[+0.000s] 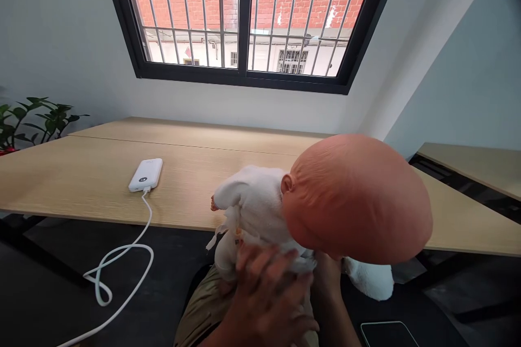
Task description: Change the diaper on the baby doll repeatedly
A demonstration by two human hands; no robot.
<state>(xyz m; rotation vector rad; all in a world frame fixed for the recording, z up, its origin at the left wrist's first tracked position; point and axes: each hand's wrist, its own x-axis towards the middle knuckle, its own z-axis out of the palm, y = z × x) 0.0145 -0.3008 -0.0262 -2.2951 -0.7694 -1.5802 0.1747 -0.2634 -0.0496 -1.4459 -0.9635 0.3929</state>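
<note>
A baby doll with a large bald head (358, 200) rests across my lap, its head to the right and its face turned down out of sight. It wears a fluffy white garment (254, 195) with loose ties at the left. One small doll hand pokes from the sleeve near the table edge. My left hand (268, 293) lies over the doll's front, fingers apart and slightly blurred by motion. Below the doll's head is my right hand (325, 276), beside the white cloth; its fingers are mostly hidden. A white sleeve (368, 279) sticks out on the right.
The wooden table (183, 206) stands in front of me. On it lies a white power bank (146, 174) with a white cable (144, 276) looping off the edge. A phone (388, 333) is at the lower right. A plant (49, 119) stands at left, below a barred window (242, 73).
</note>
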